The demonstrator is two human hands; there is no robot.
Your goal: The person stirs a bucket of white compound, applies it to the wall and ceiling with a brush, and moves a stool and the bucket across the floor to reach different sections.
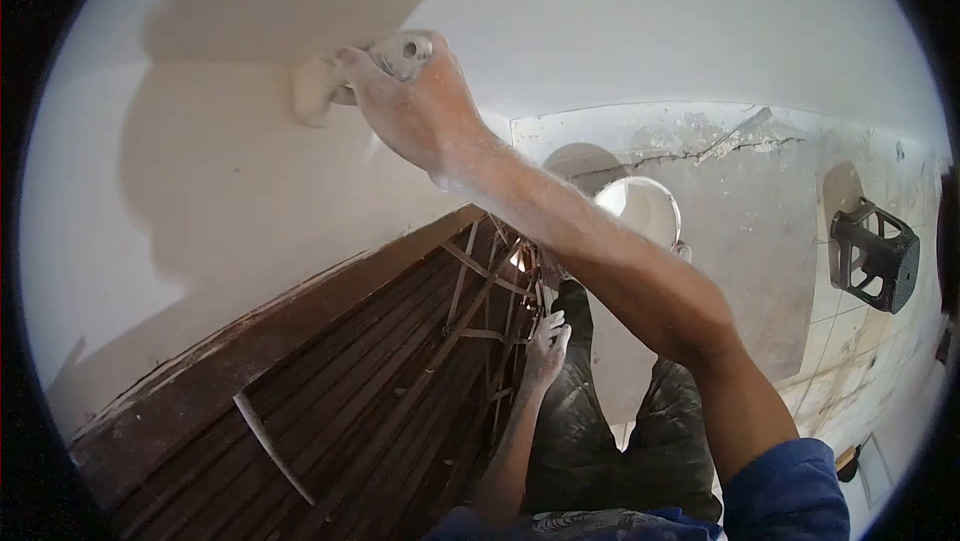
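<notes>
My right hand [425, 96], dusted white, is closed around the pale, smeared handle of what looks like a putty knife [402, 53], with a hole near the handle's end. Its cream-coloured front end [315, 91] is against the wall [240, 181]; most of the blade is hidden or blurred. My left hand [547, 346] hangs low beside my left thigh, near the metal lattice [470, 286]. White residue coats its loosely bent fingers, and I see nothing in them.
Below my right forearm a white bucket [672, 203] stands on the grey floor [745, 241], partly hidden by the arm. A black stool [877, 256] is at the right. Brown slatted metal [330, 411] and a brown frame edge [250, 341] run along the lower left.
</notes>
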